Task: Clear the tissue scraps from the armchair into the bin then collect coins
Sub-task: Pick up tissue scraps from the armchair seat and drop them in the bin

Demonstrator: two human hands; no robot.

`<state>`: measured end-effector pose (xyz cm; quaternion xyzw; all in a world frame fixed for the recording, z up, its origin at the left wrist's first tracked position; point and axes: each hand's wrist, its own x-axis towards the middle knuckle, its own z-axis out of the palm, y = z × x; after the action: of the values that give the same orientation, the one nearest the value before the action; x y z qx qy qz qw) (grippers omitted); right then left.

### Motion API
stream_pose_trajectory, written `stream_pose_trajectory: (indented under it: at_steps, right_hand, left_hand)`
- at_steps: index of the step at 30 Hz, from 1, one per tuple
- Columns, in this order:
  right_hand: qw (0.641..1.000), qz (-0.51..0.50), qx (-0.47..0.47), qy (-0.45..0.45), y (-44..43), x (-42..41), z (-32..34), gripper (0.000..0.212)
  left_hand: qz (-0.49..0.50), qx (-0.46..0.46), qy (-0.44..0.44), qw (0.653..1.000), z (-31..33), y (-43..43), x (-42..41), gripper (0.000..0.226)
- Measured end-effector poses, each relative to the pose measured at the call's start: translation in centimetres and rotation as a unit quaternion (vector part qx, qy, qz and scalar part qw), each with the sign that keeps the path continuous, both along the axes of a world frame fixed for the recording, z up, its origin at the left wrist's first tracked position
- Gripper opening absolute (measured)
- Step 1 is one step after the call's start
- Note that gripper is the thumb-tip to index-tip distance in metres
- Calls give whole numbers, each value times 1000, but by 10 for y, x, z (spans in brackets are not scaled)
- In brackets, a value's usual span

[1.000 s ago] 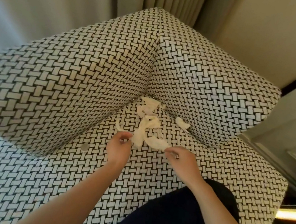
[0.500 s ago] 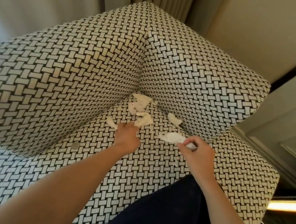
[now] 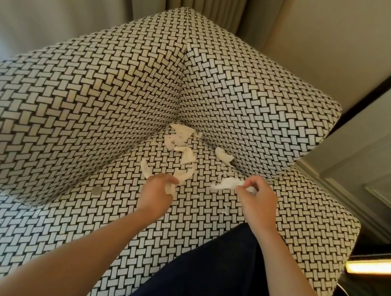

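A coin (image 3: 96, 190) was seen lying flat on the armchair (image 3: 49, 222) seat, close to the foot of the left cushion wall and left of both hands. The left hand (image 3: 156, 194) was pressed down near the seat's middle, its fingers closed on a tissue scrap (image 3: 170, 188), with two curled scraps (image 3: 145, 168) lying at its fingertips. More scraps were gathered in the seat's back corner, where the two cushion walls met: a printed piece (image 3: 174, 142) under a plain one (image 3: 182, 130), and a folded strip (image 3: 187, 156) just in front of them. One further scrap (image 3: 224, 155) was lodged along the foot of the right cushion wall. The right hand (image 3: 256, 203) was held nearer the seat's right edge, a long white scrap (image 3: 226, 184) pinched between thumb and fingertips and trailing leftward. A tiny shred (image 3: 226, 210) was left on the seat just beside that hand. Dark clothing (image 3: 207, 277) was visible at the seat's front edge.
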<state>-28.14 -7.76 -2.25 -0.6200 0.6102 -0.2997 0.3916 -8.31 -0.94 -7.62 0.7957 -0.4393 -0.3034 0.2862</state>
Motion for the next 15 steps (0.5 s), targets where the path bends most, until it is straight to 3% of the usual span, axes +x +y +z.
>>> stream_pose_trajectory:
  at_steps: [3,8,10,15]
  right_hand:
    - [1000,-15,-20,-5,3,-4,4,14]
    - [994,-62,13,-87,12,-29,15,26]
    - [988,-91,38,-121,13,-47,19,22]
    - [994,-86,23,-64,24,-109,34,23]
  left_hand:
    - [52,-33,59,996,11,3,-12,34]
    - [111,-77,146,980,40,-10,-46,31]
    - [99,-98,170,975,50,-18,-62,32]
    - [19,-122,182,976,69,-40,-109,36]
